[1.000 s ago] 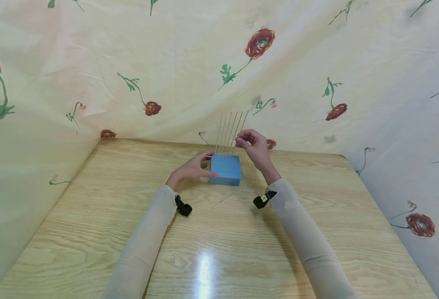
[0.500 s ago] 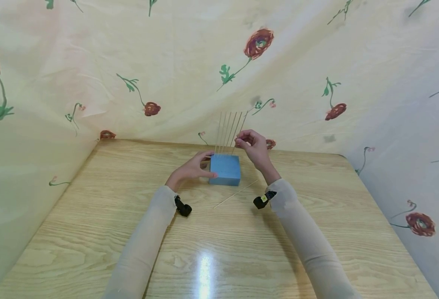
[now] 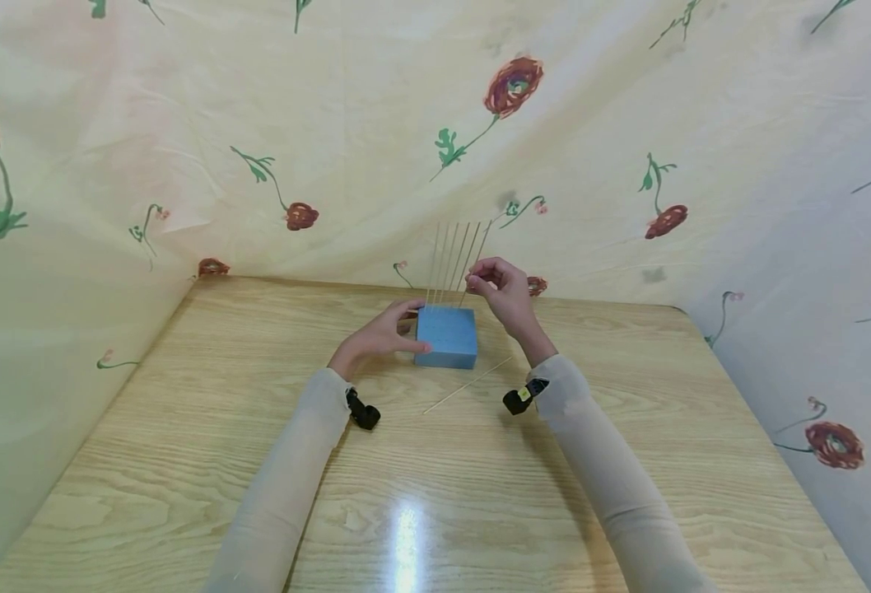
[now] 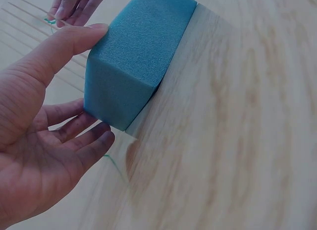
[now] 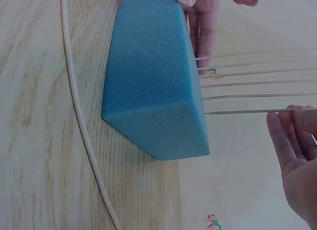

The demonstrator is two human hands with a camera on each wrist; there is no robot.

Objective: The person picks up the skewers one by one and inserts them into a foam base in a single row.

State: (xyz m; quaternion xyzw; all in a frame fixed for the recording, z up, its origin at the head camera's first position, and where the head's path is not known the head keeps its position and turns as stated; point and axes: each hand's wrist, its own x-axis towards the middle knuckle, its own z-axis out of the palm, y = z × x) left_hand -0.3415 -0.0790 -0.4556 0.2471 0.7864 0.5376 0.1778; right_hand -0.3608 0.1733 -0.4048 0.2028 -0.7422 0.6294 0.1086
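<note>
A blue foam block sits on the table with several thin wooden skewers standing in a row along its far side. My left hand holds the block by its left end, thumb on the near edge and fingers at the back, as the left wrist view also shows. With thumb and fingertips, my right hand pinches the rightmost skewer partway up; in the right wrist view its lower tip meets the foam's top face. One more skewer lies on the table in front of the block.
The wooden table ends just behind the block, against a hanging cloth printed with red flowers. Black wrist cameras, left and right, hang low near the loose skewer.
</note>
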